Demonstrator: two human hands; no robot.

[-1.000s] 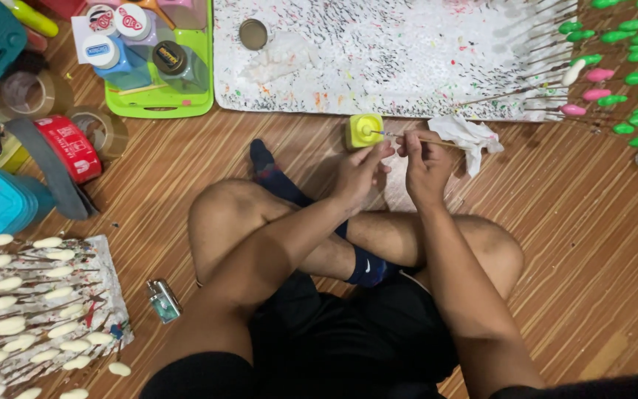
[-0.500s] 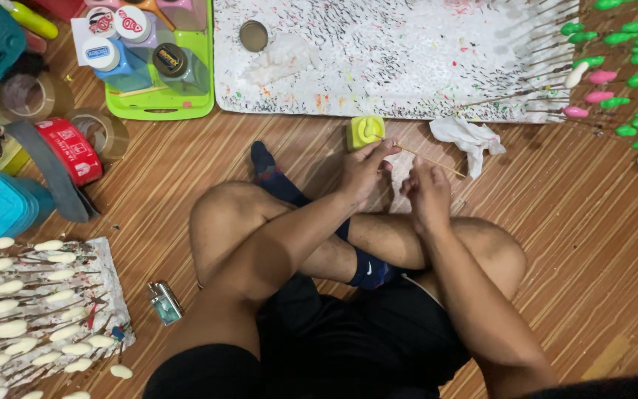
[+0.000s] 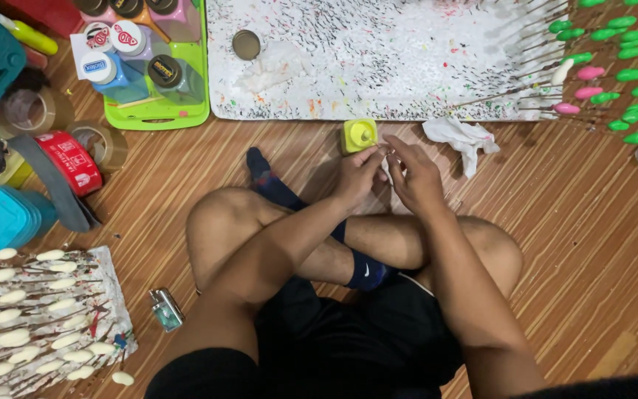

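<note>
Splattered board (image 3: 407, 66): the landmark; a large white sheet flecked with paint lying flat on the wooden floor; judged stiff and light.
Green tray (image 3: 158, 114): left of the board, holding capped paint bottles.
White rag (image 3: 461, 137): crumpled just below the board's lower edge, right of the hands; soft and limp.
Left hand (image 3: 357, 174): below the board's lower edge; fingers curled and pinched toward the right hand on something small and pale; what it is cannot be told.
Right hand (image 3: 416, 174): touching the left at the fingertips, pinching the same small thing.
Yellow paint pot (image 3: 359, 135): open, just below the board's edge, just beside the left hand; judged light, easily tipped, slippery where wet; best taken by its sides.
Thin stick: cannot be made out between the fingers; likely slight and fragile.
</note>
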